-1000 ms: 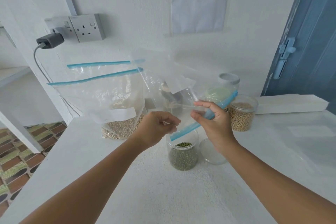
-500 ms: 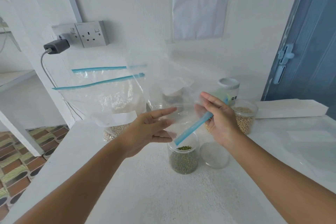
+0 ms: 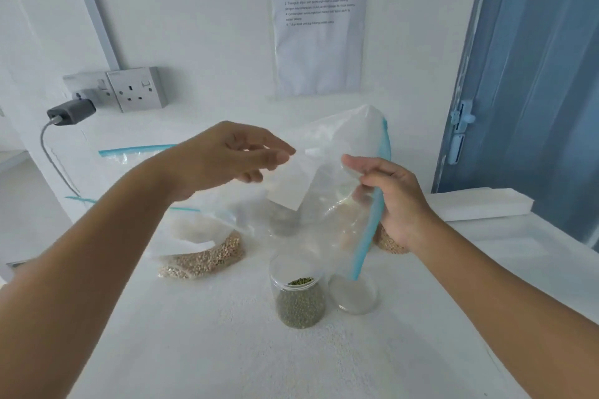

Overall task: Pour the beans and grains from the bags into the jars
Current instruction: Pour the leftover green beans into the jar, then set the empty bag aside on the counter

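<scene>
My right hand [image 3: 393,201] grips an empty clear zip bag [image 3: 334,172] by its blue zip strip, held up above the table. My left hand [image 3: 233,155] hovers at the bag's left side, fingers relaxed, fingertips near the bag's white label. Below the bag stands an open glass jar of green beans [image 3: 299,301], about half full. Its clear lid [image 3: 355,296] lies on the table just to its right. A bag of pale grains [image 3: 207,256] lies on the table to the left. Another jar of tan beans [image 3: 389,243] is mostly hidden behind my right wrist.
The white table [image 3: 227,350] meets the wall at the back. A double wall socket [image 3: 136,87] with a plugged-in charger [image 3: 69,112] is at back left. A white box [image 3: 479,204] lies at right, next to a blue door [image 3: 534,74]. A printed sheet [image 3: 319,19] hangs on the wall.
My right hand has lifted and turned the empty bag so its zip strip runs nearly upright. My left hand rose and opened beside it. The grain bag now lies slumped lower.
</scene>
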Demonstrator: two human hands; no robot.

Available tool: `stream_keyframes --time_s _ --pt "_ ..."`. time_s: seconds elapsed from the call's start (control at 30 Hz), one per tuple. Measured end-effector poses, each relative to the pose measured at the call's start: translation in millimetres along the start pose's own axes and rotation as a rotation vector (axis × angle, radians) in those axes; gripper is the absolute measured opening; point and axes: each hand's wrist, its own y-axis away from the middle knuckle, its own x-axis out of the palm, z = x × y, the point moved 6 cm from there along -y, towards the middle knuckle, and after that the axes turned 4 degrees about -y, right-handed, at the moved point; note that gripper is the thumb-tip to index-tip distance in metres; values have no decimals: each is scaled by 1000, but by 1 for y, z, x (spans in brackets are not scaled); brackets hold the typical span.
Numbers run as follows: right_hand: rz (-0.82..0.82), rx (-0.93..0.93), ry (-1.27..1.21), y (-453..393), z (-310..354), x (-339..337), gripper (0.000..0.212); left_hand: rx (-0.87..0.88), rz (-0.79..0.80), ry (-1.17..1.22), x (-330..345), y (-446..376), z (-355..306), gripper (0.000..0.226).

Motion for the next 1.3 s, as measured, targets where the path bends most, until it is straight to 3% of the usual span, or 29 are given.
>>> stream_keyframes --time_s 0.13,0.3,0.4,0.53,0.67,0.77,0.9,1.07,1.3 --pt "74 -31 66 4 29 -12 51 58 1 -123 17 -32 -27 27" --pt "178 -25 199 7 53 -26 56 76 188 52 44 -59 -44 33" --pt "226 0 319 5 62 -36 52 49 264 14 58 -71 -43 36" --pt "230 -10 634 -5 68 -54 41 -15 253 137 62 -70 -30 37" --pt "226 -24 774 -9 56 -56 35 -56 327 193 77 -62 -19 26" --pt "221 -62 785 -8 45 -48 30 -53 259 252 84 -60 -13 25" --pt "108 -167 807 -4 40 -57 28 -60 38 504 76 -55 -1 25" --pt "-93 -194 572 15 27 -71 33 -68 -120 743 68 -46 -1 33" --pt "97 216 -71 19 0 -71 34 -87 -241 895 65 -31 -11 32"
